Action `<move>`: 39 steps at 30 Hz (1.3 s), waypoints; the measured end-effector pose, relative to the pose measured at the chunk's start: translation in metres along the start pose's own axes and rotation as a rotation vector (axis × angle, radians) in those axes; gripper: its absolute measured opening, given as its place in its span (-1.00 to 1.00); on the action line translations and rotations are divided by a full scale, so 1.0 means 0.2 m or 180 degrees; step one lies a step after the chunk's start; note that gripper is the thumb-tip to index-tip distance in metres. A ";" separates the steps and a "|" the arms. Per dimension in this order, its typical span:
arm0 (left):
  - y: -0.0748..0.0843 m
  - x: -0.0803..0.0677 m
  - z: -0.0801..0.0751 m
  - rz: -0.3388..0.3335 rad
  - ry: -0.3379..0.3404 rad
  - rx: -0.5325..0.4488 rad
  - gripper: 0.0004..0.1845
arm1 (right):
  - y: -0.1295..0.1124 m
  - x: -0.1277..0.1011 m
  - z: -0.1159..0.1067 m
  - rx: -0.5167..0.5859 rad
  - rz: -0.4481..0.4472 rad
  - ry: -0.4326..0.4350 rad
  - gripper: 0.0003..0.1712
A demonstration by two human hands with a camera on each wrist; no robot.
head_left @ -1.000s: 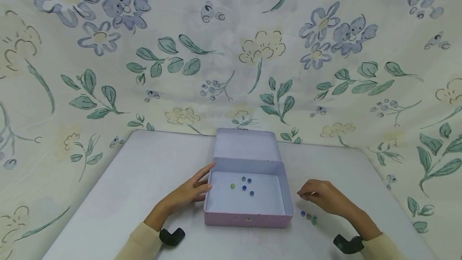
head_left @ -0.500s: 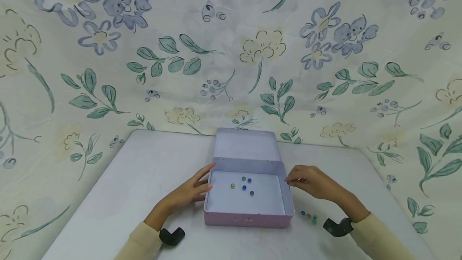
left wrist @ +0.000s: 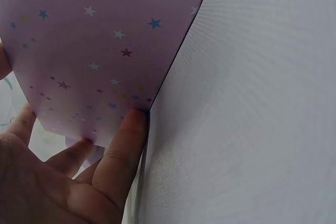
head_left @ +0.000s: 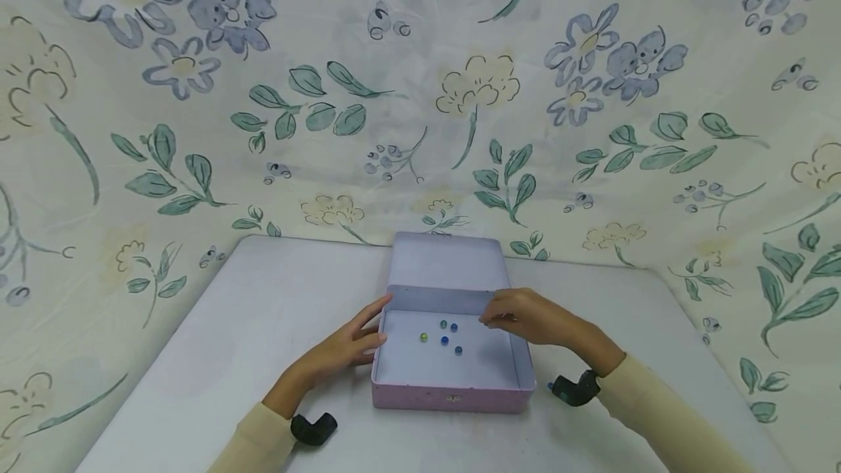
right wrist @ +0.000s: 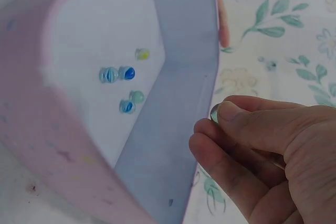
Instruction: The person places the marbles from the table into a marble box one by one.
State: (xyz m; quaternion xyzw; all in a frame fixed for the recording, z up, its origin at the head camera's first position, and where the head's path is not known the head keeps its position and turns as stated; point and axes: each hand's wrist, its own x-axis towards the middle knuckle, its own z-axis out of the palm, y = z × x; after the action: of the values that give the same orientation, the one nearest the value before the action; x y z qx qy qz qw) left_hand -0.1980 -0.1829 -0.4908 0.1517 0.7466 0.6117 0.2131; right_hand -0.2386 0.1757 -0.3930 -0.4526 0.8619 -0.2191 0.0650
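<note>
The right hand (head_left: 535, 316) pinches a glass marble (right wrist: 214, 113) between thumb and fingers, over the open box (head_left: 420, 398). The left hand (head_left: 338, 352), fingers spread, touches the box's side. Five other marbles (head_left: 444, 341) lie inside, between both hands.

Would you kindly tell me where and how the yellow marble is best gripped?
Pinch the yellow marble across its middle, probably best from above: it is round, apart from the other marbles, and walled in by the open box.
</note>
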 end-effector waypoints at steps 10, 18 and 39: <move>0.00 0.00 -0.01 -0.0012 -0.0003 -0.0011 -0.27 | -0.02 0.16 0.05 -0.0081 -0.0034 -0.0153 -0.79; -0.01 0.00 0.01 -0.0021 -0.0041 -0.0030 -0.28 | 0.01 0.23 0.16 -0.0303 -0.0046 -0.0384 -0.82; 0.01 0.00 0.00 0.0020 -0.0034 0.0007 -0.27 | 0.03 0.32 0.19 -0.0382 0.0187 -0.0628 -0.81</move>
State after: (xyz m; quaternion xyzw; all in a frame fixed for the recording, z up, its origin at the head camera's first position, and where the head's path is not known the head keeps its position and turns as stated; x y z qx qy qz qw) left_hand -0.1986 -0.1819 -0.4899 0.1575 0.7456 0.6108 0.2149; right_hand -0.2686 0.1150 -0.4234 -0.4496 0.8758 -0.1195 0.1287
